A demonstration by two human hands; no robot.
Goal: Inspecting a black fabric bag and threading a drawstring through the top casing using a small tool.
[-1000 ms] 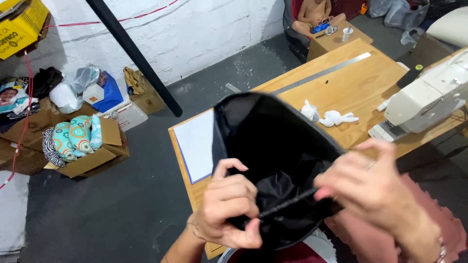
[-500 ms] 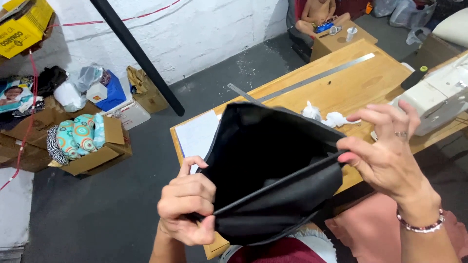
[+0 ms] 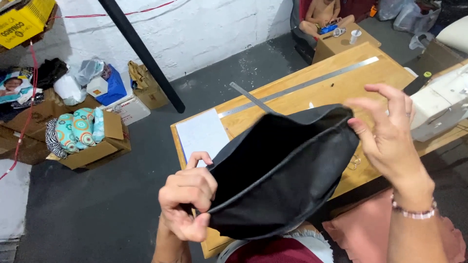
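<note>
The left hand [image 3: 187, 207] is clamped on the lower left edge of a black fabric piece [image 3: 282, 170], thumb pressed under a raised seam and the other fingers curled over the cloth. The right hand [image 3: 390, 136] pinches the upper right corner of the fabric between thumb and first finger, while its other fingers spread apart and point up. The cloth hangs in the air between the 2 hands, above the near edge of the wooden worktop [image 3: 341, 83].

Compared with 0.5 s ago, the fabric is pulled wider and lies flatter, its seam now running as 1 long diagonal from the left thumb to the right fingertips. The right hand has moved from open above the cloth to gripping its corner. The left hand keeps much the same hold.

On the worktop lie a sheet of white paper [image 3: 202, 134] at the left end and a long metal ruler [image 3: 302, 87] along the far side. A white sewing machine [image 3: 441, 104] sits at the right edge. On the grey floor stands a cardboard box of patterned cloth rolls [image 3: 83, 134], well apart from the worktop
</note>
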